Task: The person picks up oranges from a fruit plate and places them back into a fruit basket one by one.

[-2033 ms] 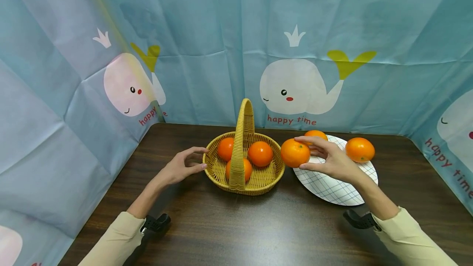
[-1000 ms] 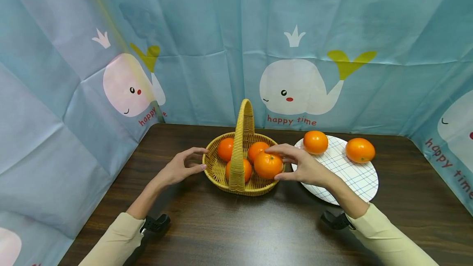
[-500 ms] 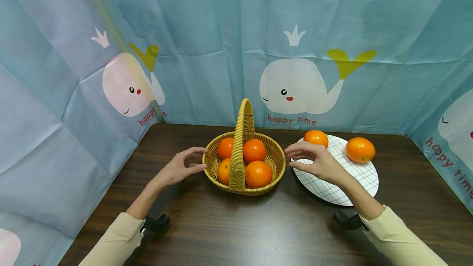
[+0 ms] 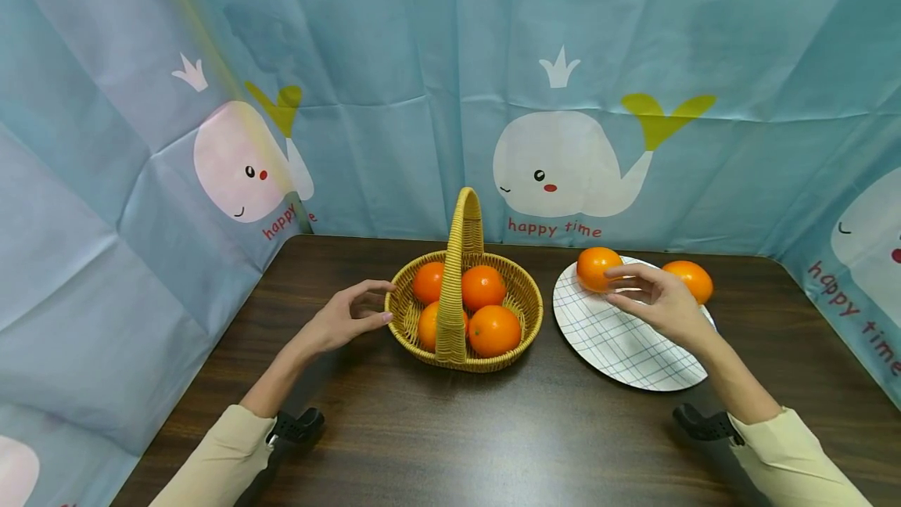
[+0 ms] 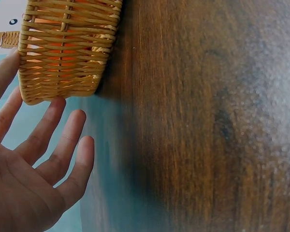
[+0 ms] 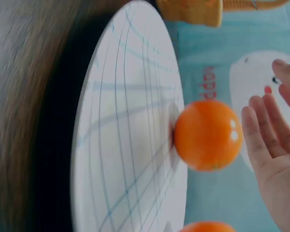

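My left hand (image 4: 346, 318) touches the left end of the yellow wicker basket (image 4: 521, 350) with its fingertips and thumb, the fingers loosely bent. In the left wrist view the fingertips (image 5: 58, 104) meet the woven wall (image 5: 70, 58). Several oranges (image 4: 495, 331) lie inside the basket, on both sides of its upright handle (image 4: 456, 288). My right hand (image 4: 665, 307) hovers over the white plate (image 4: 612, 343), fingers spread and holding nothing. Close to its fingertips is one orange (image 4: 597, 268) on the plate. Behind the hand is another orange (image 4: 693, 280), partly hidden.
The dark wooden table (image 4: 450, 429) runs under everything, and its far edge meets a blue curtain (image 4: 394, 139) printed with whales. The plate bears a thin line grid. The basket's tall handle arches over its middle.
My right hand has carried an orange from the plate side into the basket, let it go, and moved back right over the plate. The left hand has stayed at the basket.
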The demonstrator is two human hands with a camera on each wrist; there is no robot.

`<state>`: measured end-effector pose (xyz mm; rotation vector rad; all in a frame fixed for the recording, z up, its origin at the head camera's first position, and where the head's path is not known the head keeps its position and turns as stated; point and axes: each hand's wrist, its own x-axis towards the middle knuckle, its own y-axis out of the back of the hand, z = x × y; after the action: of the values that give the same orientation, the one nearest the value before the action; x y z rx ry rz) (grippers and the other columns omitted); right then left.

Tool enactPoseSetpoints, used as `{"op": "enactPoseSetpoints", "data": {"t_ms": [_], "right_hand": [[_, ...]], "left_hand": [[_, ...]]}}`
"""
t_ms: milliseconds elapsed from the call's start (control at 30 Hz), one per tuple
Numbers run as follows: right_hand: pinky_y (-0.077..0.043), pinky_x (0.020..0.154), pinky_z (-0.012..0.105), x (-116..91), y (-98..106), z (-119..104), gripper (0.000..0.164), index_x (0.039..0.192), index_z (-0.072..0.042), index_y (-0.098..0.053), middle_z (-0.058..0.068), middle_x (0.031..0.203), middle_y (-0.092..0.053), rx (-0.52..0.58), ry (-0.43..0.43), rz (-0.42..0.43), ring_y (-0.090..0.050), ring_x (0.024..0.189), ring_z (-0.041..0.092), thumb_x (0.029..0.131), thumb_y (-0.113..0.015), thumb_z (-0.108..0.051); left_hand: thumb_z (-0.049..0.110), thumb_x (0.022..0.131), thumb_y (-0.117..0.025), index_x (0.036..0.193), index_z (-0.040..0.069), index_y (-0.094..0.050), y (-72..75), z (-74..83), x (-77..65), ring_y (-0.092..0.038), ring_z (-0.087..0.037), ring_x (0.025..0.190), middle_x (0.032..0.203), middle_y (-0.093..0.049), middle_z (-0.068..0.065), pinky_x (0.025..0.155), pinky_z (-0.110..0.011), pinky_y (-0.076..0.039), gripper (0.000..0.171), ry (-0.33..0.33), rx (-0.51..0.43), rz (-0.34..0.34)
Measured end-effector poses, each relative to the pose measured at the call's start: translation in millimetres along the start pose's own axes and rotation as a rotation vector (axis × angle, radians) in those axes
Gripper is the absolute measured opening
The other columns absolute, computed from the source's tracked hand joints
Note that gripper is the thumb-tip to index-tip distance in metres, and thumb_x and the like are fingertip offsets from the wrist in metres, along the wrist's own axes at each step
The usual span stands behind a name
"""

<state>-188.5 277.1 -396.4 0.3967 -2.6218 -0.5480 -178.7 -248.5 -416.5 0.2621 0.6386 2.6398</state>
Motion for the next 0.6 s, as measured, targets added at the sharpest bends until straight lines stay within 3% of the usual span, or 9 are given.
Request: {"op": "enactPoseSetpoints", "data": {"t_ms": [133,333,600], "right_hand": [[-0.054,0.085,0.022,-3.8,8.0,2.3,0.043,0.13,0.01,-0.057,0.031,0.129,-0.054,-0.043,-0.027,0.063,-0.066,0.11,0.024,0.091,-0.074,0.004],[-0.05,0.092,0.019,-4.3,12.1,7.8,0.057,0.14,0.007,-0.051,0.024,0.14,-0.049,-0.096,-0.041,0.098,-0.053,0.122,0.042,0.09,-0.078,0.0],[-0.045,0.099,0.02,-0.3,14.9,13.1,0.075,0.151,0.0,-0.04,0.023,0.15,-0.04,-0.126,-0.074,0.072,-0.039,0.134,0.05,0.089,-0.081,-0.005]], "left_hand": [[0.012,0.098,-0.071,0.142,0.003,-0.054,0.6,0.2,0.1,-0.056,-0.041,0.122,0.139,-0.053,-0.024,0.096,-0.051,-0.051,0.048,-0.005,0.01,0.002],[0.013,0.099,-0.07,0.143,0.004,-0.054,0.9,0.2,-0.5,-0.059,-0.04,0.118,0.135,-0.055,-0.024,0.091,-0.04,-0.054,0.048,0.004,0.014,-0.005],[0.013,0.099,-0.07,0.142,0.004,-0.054,-0.2,0.9,-1.1,-0.058,-0.041,0.119,0.136,-0.055,-0.025,0.095,-0.051,-0.052,0.048,0.003,0.017,-0.001]]}}
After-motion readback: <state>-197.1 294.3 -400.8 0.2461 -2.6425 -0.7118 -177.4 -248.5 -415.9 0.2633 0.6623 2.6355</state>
